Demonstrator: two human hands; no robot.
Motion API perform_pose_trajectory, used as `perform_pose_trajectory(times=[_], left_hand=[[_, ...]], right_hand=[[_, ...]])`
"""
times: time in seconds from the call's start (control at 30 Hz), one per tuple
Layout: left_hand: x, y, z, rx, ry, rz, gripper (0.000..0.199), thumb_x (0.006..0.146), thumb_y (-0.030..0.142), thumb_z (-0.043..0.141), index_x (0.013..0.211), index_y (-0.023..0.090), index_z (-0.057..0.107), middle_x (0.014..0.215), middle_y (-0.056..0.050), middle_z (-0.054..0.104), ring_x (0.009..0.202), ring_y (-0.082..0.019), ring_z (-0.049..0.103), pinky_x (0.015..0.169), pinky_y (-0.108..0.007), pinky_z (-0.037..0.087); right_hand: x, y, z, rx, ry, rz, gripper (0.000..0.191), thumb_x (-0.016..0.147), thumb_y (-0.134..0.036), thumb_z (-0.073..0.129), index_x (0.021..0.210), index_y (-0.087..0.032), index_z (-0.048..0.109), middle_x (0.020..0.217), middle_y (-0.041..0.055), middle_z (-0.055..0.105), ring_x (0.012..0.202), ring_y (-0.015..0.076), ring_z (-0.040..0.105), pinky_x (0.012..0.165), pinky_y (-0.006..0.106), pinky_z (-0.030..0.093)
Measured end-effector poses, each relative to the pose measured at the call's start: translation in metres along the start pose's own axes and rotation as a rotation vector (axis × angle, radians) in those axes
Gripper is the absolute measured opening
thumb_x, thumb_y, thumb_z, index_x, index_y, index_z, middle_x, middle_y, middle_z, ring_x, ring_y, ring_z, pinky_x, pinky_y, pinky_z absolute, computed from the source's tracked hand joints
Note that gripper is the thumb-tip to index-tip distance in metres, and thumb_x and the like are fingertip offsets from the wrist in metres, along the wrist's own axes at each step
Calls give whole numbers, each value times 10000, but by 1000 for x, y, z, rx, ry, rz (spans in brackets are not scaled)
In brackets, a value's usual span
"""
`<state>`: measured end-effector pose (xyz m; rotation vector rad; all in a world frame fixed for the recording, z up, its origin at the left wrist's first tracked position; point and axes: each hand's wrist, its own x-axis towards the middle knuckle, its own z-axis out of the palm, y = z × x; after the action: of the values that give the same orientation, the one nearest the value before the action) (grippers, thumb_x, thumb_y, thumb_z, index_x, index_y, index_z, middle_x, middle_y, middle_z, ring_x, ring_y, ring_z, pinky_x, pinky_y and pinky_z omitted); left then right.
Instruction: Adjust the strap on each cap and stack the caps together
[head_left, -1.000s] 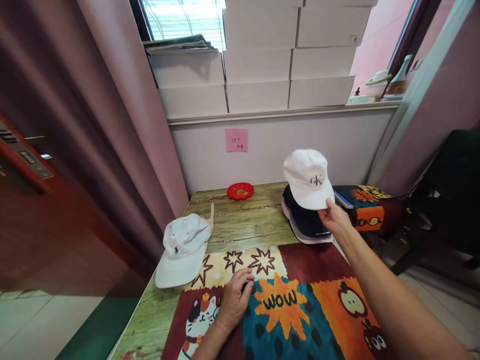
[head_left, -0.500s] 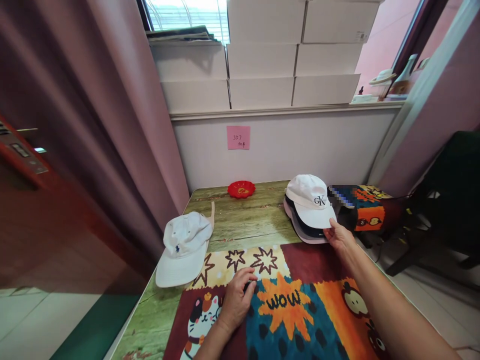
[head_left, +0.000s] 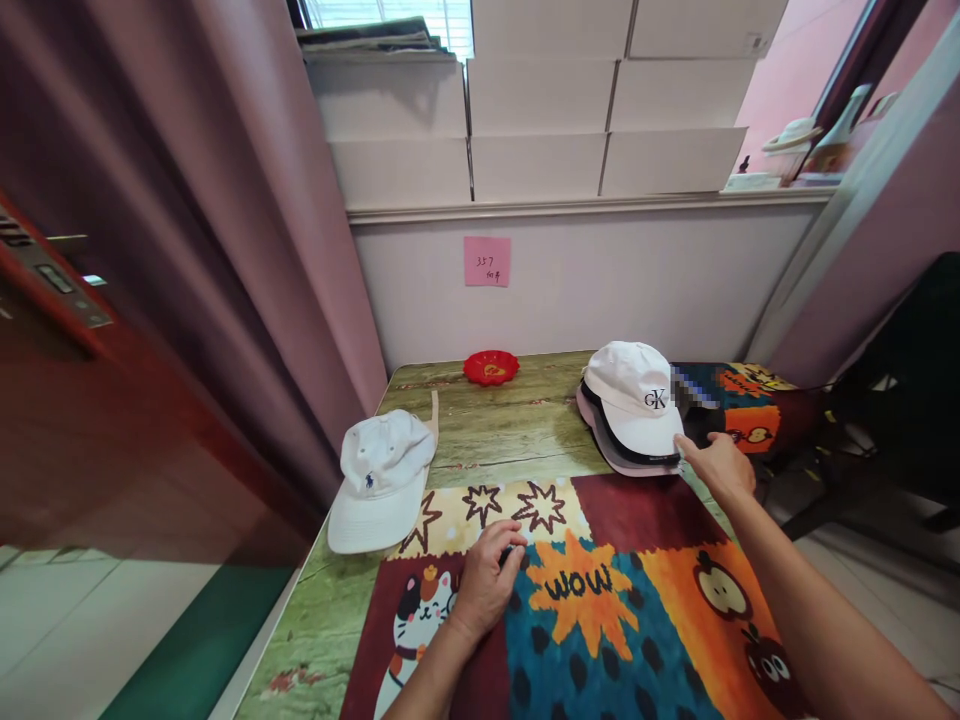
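Note:
On the right of the table, a white cap with a dark monogram [head_left: 634,395] tops a small stack of caps. A black cap [head_left: 611,432] and a pale pinkish cap [head_left: 622,465] show under it. My right hand [head_left: 720,465] is at the right tip of the brims, with thumb and fingers apart, gripping nothing visible. My left hand [head_left: 489,575] rests on the patterned mat [head_left: 600,640], fingers loosely bent and the thumb apart. To its left, another white cap with a small blue emblem [head_left: 384,480] lies with its strap sticking up.
A red scalloped dish [head_left: 491,367] stands at the table's back edge, below a pink note [head_left: 487,261] on the wall. White boxes [head_left: 540,165] are stacked on the sill above. A dark chair [head_left: 892,400] stands to the right, a pink curtain [head_left: 255,250] to the left.
My right hand's fingers have come away from the brim of the stacked cap and spread, staying beside it. My left hand stays on the mat. The view has shifted slightly.

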<state>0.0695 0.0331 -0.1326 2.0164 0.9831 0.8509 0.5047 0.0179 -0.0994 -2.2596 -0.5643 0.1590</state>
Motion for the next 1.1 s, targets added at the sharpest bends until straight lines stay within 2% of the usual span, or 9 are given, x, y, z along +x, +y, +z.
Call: perform_pose_trajectory(times=[0.13, 0.27, 0.47, 0.7, 0.8, 0.87, 0.97, 1.03, 1.1], left_hand=[[0, -1, 0, -4, -5, 8, 192, 924, 260, 548, 907, 221, 735, 1192, -108, 714, 1151, -258, 668, 1029, -432, 509], [-1, -1, 0, -2, -3, 10, 185, 922, 251, 550, 909, 222, 732, 1200, -108, 713, 1154, -258, 666, 1026, -430, 509], [-2, 1, 2, 12, 1, 7, 175, 917, 228, 550, 908, 228, 724, 1191, -95, 714, 1152, -243, 663, 1022, -405, 508], [-2, 0, 4, 34, 17, 21, 173, 904, 190, 549, 914, 223, 718, 1179, -91, 714, 1146, -231, 664, 1022, -395, 507], [-3, 0, 6, 32, 26, 31, 175, 893, 167, 555, 916, 219, 720, 1167, -91, 716, 1145, -223, 662, 1022, -385, 507], [-4, 1, 8, 34, 34, 34, 170, 885, 158, 563, 903, 215, 722, 1154, -91, 719, 1137, -220, 663, 1015, -378, 510], [-4, 4, 9, 41, 38, 27, 166, 877, 152, 570, 895, 206, 726, 1149, -97, 722, 1133, -221, 665, 1017, -375, 511], [-4, 6, 10, 39, 39, 26, 167, 872, 148, 574, 894, 201, 731, 1151, -99, 723, 1134, -220, 666, 1022, -370, 510], [-6, 7, 10, 36, 39, 33, 170, 866, 144, 580, 893, 201, 737, 1154, -99, 726, 1140, -219, 664, 1029, -366, 507]], right_hand=[[-6, -27, 0, -136, 170, -140, 974, 772, -756, 612, 1465, -96, 431, 1297, 285, 634, 1231, 457, 602, 993, 591, 475], [-13, -48, 26, -187, 109, -210, 1129, 647, -853, 634, 1415, -48, 444, 1352, 338, 568, 1282, 483, 540, 1018, 600, 436], [-23, -37, 63, -151, 93, -149, 1090, 622, -852, 628, 1372, -78, 466, 1405, 342, 514, 1316, 481, 496, 1052, 626, 386], [-33, -25, 71, -69, 204, -184, 1179, 653, -849, 627, 1483, -53, 371, 1473, 353, 444, 1377, 499, 418, 1086, 671, 334], [-51, -38, 69, 12, 386, -380, 1139, 768, -793, 595, 1553, -31, 278, 1572, 348, 321, 1475, 485, 286, 1146, 712, 216], [-71, -55, 73, 140, 417, -599, 1012, 851, -717, 572, 1577, -76, 275, 1607, 287, 313, 1502, 422, 282, 1175, 667, 230], [-105, -84, 95, 449, 128, -702, 740, 917, -604, 557, 1491, -147, 461, 1464, 206, 545, 1348, 335, 529, 1113, 534, 421], [-126, -98, 120, 665, -186, -538, 581, 889, -609, 587, 1250, -159, 663, 1208, 164, 712, 1075, 294, 692, 960, 473, 549], [-142, -103, 147, 857, -428, -308, 547, 798, -647, 664, 1009, -146, 725, 995, 138, 759, 880, 265, 731, 814, 424, 607]])
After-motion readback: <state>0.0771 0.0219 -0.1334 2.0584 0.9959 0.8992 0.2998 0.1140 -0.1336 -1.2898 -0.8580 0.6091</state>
